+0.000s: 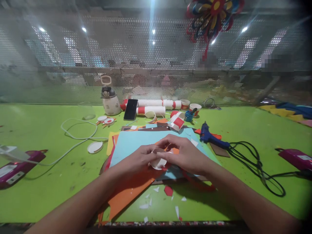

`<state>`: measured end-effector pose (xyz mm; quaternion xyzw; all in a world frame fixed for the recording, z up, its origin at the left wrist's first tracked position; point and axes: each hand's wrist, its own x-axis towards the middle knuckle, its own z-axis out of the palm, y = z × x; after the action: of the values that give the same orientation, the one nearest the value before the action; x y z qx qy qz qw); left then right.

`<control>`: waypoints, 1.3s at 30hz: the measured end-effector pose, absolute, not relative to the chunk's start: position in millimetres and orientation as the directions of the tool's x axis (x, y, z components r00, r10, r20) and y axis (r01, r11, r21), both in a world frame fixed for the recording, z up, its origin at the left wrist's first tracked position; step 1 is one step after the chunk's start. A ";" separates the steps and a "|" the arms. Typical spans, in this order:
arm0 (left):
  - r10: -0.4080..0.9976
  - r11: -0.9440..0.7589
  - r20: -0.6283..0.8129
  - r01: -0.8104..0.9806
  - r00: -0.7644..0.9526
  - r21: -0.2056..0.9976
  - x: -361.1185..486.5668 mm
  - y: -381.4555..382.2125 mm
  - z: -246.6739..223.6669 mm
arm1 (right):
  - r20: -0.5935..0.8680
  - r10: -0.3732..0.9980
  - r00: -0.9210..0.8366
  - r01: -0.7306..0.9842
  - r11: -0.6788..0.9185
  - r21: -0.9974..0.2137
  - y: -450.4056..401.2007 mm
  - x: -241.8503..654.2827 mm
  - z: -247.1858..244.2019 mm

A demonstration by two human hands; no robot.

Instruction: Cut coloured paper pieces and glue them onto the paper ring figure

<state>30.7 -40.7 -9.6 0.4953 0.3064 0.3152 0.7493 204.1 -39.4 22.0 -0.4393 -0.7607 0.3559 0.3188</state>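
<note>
Both hands meet over a stack of coloured paper. Between them is a small white paper piece, round in outline, with some red beside it. My left hand closes its fingers on the piece's left and upper edge. From the right, my right hand pinches the same piece, its thumb lying across the top. Light blue sheets lie under the hands, and an orange sheet sticks out toward the front edge. White scraps and a red hexagonal scrap lie just in front.
A blue glue gun with a black cable is at the right. Behind the paper are a phone, a bottle, paper cups and white-and-red rolls. Purple power strips lie at both sides; a white cable curls at left.
</note>
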 end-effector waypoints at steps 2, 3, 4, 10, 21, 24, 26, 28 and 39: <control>0.771 0.322 -0.160 -0.161 0.616 0.933 32.0 -43.6 -7.7 | 0.218 0.888 -0.405 0.458 0.403 -0.792 -39.8 201.4 18.9; 0.770 0.334 -0.167 -0.165 0.616 0.928 32.4 -44.7 -6.9 | 0.243 0.882 -0.403 0.458 0.425 -0.781 -39.1 200.7 17.0; 0.770 0.339 -0.169 -0.170 0.615 0.925 32.7 -45.5 -6.3 | 0.270 0.874 -0.404 0.456 0.448 -0.769 -38.2 200.2 15.2; 0.750 0.268 -0.109 -0.150 0.653 0.952 30.2 -45.1 -6.2 | 0.293 0.872 -0.391 0.432 0.455 -0.778 -35.6 198.9 12.0; 0.772 0.236 -0.134 -0.085 0.621 0.968 32.3 -47.4 -8.8 | -0.015 0.907 -0.421 0.153 0.055 -0.987 -28.7 200.6 6.9; 0.758 0.209 -0.158 -0.007 0.633 0.978 29.6 -42.5 -9.2 | -0.045 0.908 -0.417 0.119 0.006 -0.993 -28.3 200.6 6.0; 0.760 0.171 -0.152 0.032 0.632 0.985 27.9 -39.3 -9.9 | -0.079 0.906 -0.416 0.103 -0.040 -0.994 -28.7 200.5 6.0; 0.767 0.143 -0.131 0.033 0.628 0.989 27.2 -37.6 -10.8 | -0.101 0.900 -0.423 0.077 -0.075 -0.994 -28.9 200.3 6.1; 0.775 0.153 -0.095 -0.039 0.625 0.987 29.0 -37.3 -13.7 | -0.136 0.892 -0.432 0.030 -0.136 -0.990 -28.4 199.2 0.9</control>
<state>29.0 -37.3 -13.7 0.5802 0.3170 0.2949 0.6899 199.2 -28.4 0.9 -0.4099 -0.5622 0.6325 0.3405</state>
